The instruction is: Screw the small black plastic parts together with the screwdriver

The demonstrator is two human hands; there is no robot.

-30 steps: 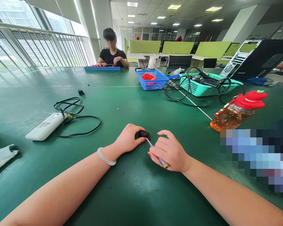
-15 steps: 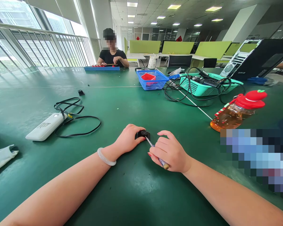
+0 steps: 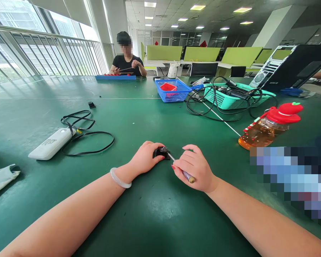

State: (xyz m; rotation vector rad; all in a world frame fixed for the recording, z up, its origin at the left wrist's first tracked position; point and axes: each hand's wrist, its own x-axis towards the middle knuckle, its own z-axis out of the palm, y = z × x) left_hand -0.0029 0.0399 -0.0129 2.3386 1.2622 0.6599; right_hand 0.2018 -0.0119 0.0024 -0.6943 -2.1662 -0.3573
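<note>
My left hand (image 3: pixel 147 156), with a pale bangle (image 3: pixel 120 178) at the wrist, grips a small black part (image 3: pixel 163 153) against the green table (image 3: pixel 139 221). Its exact kind is too small to make out. In my right hand (image 3: pixel 194 167) is a screwdriver (image 3: pixel 186 175), its purplish handle held between thumb and fingers, index finger raised. The metal shaft slants up and left, and its tip is at the right side of the black part; whether it touches cannot be told.
To the left lie a white power bank (image 3: pixel 52 144) and a black strap (image 3: pixel 88 134). Ahead are a blue basket (image 3: pixel 173 94), a green basket (image 3: pixel 224 103) with cables, and a bottle (image 3: pixel 264 128) at right. A co-worker (image 3: pixel 127 62) sits across the table.
My right hand has shifted slightly right and up with the screwdriver, and the tip has moved to the black part's right side. My left hand stays put. The co-worker's hand has risen.
</note>
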